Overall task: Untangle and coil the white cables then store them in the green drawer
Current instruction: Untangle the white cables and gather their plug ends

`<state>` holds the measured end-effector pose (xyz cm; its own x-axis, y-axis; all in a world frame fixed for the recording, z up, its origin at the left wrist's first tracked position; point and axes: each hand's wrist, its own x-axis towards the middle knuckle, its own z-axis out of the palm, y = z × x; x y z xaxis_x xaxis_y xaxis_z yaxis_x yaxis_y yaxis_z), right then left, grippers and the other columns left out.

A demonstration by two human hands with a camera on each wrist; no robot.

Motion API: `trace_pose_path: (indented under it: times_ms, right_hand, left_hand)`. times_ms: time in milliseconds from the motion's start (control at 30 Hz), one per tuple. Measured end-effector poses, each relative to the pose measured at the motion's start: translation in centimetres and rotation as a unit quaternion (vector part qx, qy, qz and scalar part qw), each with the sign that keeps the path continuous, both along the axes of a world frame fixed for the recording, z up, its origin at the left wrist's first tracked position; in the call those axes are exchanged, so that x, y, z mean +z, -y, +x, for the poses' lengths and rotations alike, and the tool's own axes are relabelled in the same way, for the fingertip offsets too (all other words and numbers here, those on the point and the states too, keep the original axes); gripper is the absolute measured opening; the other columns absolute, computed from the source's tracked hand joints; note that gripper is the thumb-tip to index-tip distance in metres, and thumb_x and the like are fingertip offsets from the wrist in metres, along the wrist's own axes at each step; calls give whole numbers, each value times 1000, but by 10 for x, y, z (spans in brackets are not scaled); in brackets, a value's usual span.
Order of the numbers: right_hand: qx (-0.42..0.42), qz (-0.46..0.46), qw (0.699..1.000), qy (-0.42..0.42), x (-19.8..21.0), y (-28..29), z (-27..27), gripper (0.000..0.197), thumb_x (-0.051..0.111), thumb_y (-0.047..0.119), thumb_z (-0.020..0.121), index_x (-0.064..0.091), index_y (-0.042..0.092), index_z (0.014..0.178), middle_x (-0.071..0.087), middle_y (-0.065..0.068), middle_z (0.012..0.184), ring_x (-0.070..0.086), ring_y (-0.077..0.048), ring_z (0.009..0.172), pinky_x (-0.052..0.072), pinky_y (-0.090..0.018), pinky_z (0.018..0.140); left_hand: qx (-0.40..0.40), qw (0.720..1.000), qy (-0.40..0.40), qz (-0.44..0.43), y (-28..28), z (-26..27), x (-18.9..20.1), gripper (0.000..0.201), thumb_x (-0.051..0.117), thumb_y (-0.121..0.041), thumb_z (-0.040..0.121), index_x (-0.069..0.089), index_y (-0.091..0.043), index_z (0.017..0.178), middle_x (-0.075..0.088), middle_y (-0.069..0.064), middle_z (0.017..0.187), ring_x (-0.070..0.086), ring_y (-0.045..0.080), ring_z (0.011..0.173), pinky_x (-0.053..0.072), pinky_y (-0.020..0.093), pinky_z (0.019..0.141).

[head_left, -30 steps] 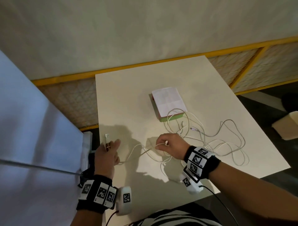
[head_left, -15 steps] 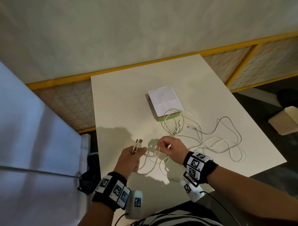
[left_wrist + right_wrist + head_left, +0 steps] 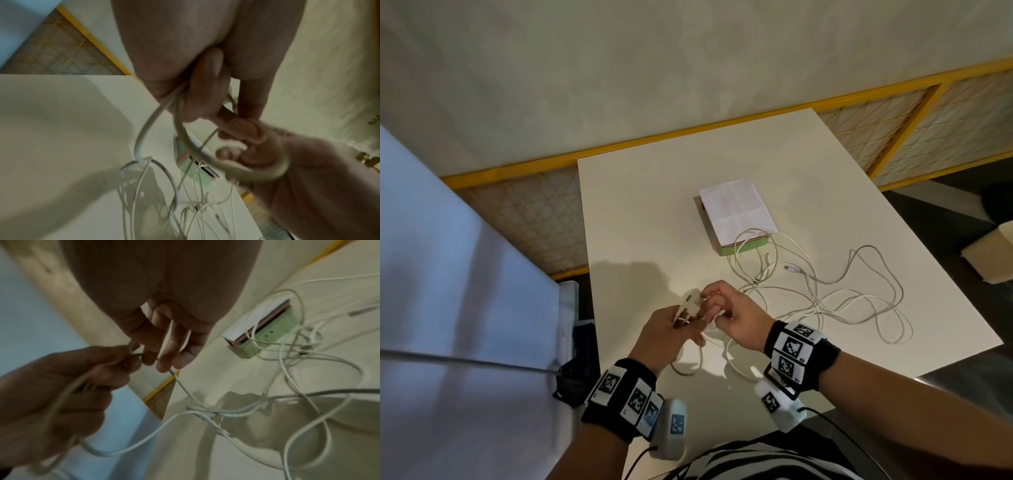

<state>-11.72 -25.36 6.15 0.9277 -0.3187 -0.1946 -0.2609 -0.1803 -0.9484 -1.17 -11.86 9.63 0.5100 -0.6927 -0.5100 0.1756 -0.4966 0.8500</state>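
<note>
Across green drawer front — (loose) white cables.

Drawer sits mid-table, paper on top; cables sprawl before and right of it, reaching both hands at the near edge.

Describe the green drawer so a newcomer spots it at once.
On the white rectangular table, look past the tangled white cables toward the wall. The small green drawer sits in a low box topped with white folded paper, the table's only green thing.

White cables tangled on table, one loop over closed green drawer.
</note>
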Motion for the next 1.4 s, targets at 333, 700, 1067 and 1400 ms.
trace_pose_path:
  times_ms: [333, 700, 1067, 1400]
  right_hand:
    - [59, -185, 974, -114, -37, 2, -9, 26, 48, 28, 95, 62, 10, 107, 58, 0, 94, 48, -10, 83, 34, -22, 74]
    - [78, -437, 893, -72, -35, 11, -29, 58, 12, 57, 92, 41, 30, 135, 47, -4, 142, 70, -25, 91, 60, -39, 65]
    - [12, -432, 901, -49, -15, 22, -19, 58, 63, 5, 71, 43, 22, 122, 56, -13, 117, 61, -22, 82, 58, -40, 76]
    - [-130, -391, 908, -73, 20, 107, 7, 22, 55, 18, 91, 65, 4, 104, 61, -16, 116, 54, -28, 110, 42, -32, 95]
  left_hand:
    - [208, 953, -140, -169, -19, 38, 18, 25, 44, -10, 97, 62, -5, 81, 34, -6, 39, 25, 4, 30, 18, 14, 36]
    - [402, 889, -98, -197, -40, 79, 21, 24, 47, -16, 97, 62, -16, 79, 35, -10, 40, 25, 3, 30, 18, 14, 33]
    - [323, 933, -45, -150, -50, 70, 16, 21, 49, -15, 97, 67, -11, 87, 34, -8, 41, 26, 4, 33, 21, 17, 37]
    - [428, 890, -51, -152, -83, 82, 10, 16, 53, -14, 94, 64, -16, 83, 34, -11, 38, 27, 4, 31, 18, 16, 35]
